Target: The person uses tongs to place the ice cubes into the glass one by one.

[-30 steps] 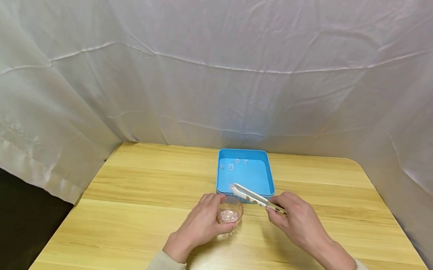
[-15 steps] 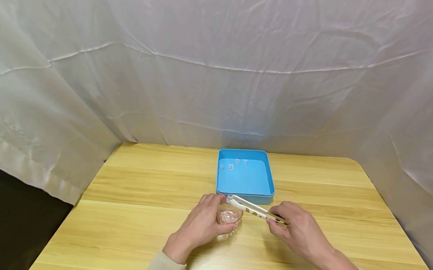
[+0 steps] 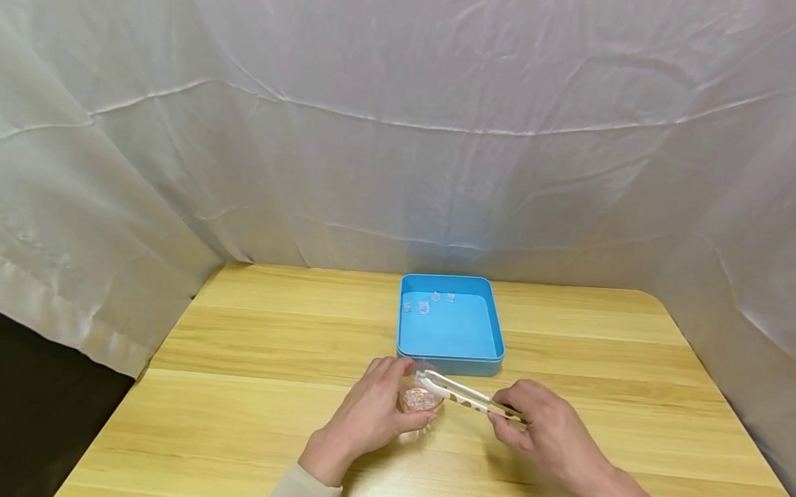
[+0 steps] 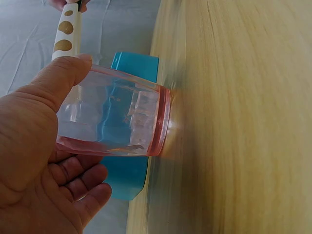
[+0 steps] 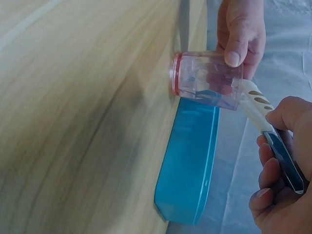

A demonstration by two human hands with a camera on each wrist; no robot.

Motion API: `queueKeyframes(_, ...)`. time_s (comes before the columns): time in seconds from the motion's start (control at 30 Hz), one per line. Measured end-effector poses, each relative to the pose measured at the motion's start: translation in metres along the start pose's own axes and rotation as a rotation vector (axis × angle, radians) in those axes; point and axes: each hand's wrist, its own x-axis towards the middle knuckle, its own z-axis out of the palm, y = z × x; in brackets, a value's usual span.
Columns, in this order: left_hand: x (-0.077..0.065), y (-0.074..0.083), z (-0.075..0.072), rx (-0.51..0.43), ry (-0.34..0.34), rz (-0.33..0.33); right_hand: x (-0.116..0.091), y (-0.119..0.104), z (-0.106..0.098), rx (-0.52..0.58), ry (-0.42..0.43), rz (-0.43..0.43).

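Note:
With thumb and fingers curled round its side, my left hand (image 3: 371,401) holds a clear pinkish cup (image 4: 163,122) upright on the wooden table. Several clear cubes (image 4: 145,112) lie at the bottom of the cup. My right hand (image 3: 550,424) grips white tongs (image 5: 259,106) with golden-brown spots. The tips of the tongs reach into the mouth of the cup, a clear cube (image 3: 420,378) pinched between them. Just behind the cup stands a square blue tray (image 3: 449,366) with several more clear cubes (image 3: 424,307) toward its far side.
The wooden table (image 3: 264,420) extends to both sides of the hands. A pale grey cloth (image 3: 401,174) hangs behind the table and down both sides. At the lower left, past the table edge, is a dark area (image 3: 24,410).
My right hand has brought the tongs and their cube from over the tray's front edge down and nearer, into the cup's mouth. My left hand and the cup have stayed in place.

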Motion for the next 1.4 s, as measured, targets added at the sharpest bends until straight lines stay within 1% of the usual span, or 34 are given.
queueKeyframes(0.6, -0.0004, 0.0003, 0.0003, -0.005, 0.006, 0.004, -0.0024, 0.0004, 0.0017, -0.001, 0.007, -0.003)
queueKeyframes(0.93, -0.0006, -0.0001, 0.0004, -0.012, 0.004, 0.007, -0.0014, 0.0001, 0.0041, 0.019, 0.020, -0.017)
queueKeyframes(1.4, -0.0004, -0.0001, 0.0006, -0.013, 0.006, 0.007, -0.0010, -0.0009, 0.0032, 0.002, 0.010, 0.012)
